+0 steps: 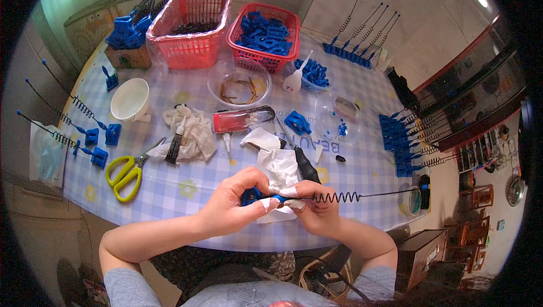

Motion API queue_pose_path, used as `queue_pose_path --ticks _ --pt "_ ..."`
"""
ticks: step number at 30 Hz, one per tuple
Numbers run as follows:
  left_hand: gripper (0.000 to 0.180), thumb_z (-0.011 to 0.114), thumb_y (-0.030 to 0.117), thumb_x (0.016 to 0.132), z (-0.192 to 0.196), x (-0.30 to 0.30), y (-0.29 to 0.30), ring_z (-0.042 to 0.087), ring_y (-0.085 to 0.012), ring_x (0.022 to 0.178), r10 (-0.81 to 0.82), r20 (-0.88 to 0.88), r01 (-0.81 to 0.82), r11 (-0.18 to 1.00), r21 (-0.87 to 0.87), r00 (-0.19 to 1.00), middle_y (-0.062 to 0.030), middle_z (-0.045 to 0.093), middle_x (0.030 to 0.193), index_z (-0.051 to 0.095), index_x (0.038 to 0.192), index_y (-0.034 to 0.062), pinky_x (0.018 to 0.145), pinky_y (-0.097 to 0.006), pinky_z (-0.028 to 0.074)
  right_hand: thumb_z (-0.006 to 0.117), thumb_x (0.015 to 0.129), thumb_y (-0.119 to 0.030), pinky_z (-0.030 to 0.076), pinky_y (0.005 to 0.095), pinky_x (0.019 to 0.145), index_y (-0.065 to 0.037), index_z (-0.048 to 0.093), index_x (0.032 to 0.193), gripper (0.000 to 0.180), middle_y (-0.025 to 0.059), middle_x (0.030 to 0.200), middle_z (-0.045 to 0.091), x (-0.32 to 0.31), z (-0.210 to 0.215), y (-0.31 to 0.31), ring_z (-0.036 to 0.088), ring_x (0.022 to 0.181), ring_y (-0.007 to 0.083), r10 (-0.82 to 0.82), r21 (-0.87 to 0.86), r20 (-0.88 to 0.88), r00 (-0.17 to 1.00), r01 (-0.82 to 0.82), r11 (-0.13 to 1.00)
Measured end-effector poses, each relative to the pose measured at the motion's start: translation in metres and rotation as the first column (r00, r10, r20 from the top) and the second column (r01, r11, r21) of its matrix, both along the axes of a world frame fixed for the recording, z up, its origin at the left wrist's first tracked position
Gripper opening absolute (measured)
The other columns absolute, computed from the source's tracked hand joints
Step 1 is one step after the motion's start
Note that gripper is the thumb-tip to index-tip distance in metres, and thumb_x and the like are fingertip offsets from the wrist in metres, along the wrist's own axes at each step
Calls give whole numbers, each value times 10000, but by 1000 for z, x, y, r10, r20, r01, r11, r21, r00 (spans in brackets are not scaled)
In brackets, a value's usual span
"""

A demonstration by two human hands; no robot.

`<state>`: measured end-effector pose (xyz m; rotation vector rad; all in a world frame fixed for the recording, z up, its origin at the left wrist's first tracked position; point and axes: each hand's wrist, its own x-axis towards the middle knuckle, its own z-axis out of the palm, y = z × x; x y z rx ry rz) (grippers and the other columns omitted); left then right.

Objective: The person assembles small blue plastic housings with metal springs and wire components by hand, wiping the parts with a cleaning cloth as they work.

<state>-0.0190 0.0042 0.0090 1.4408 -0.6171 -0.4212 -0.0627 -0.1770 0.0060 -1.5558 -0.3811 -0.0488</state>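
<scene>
At the near edge of the table, my left hand (236, 202) is closed around a blue plastic base (249, 196), with white wrapping on its fingertips. My right hand (318, 211), wrapped the same way, pinches the blue joint where a black spring antenna (339, 197) meets the base. The antenna's coil and thin rod stretch out to the right. Just beyond my fingers lies crumpled white tissue (279, 165), beside a black-handled tool (305, 165). Another blue base (297, 122) rests farther back. My fingers hide most of the joint.
Yellow-green scissors (125, 178) and a cloth (192, 131) lie on the left. A white cup (130, 99) stands behind them. Red baskets (189, 52) line the back, one with blue parts. Antennas on blue bases stand left (99, 157), back right (346, 52) and right (399, 143).
</scene>
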Motion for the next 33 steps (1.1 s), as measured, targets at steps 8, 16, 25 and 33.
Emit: queue_pose_path --ticks 8,16,25,33 --pt "193 621 89 696 1 1 0 395 -106 698 -14 -9 14 1000 -18 1000 -42 435 753 443 727 23 623 -224 324 573 729 18 439 247 635 22 541 869 143 117 791 585 -2 -4 1 561 722 141 -15 -9 50 999 15 1000" --pt "164 593 50 692 0 2 -1 398 -118 687 8 61 -5 999 -46 998 -51 434 738 431 699 21 619 -232 326 569 731 19 441 252 628 17 543 870 141 117 795 596 -2 -5 -2 567 722 149 -2 -49 51 999 4 999" --pt "138 579 24 686 0 1 -2 413 -119 685 26 32 -25 999 -47 999 -56 446 739 441 689 16 616 -234 337 538 768 -7 442 279 691 9 526 920 154 130 849 570 -1 -1 -1 565 774 176 62 -63 25 998 -60 996" --pt "151 598 42 679 0 1 -2 417 -112 672 55 76 -53 998 -27 996 -53 454 731 449 670 18 601 -228 343 586 737 -17 444 252 616 -4 565 866 131 106 789 606 1 1 0 576 707 147 -5 -139 110 994 21 990"
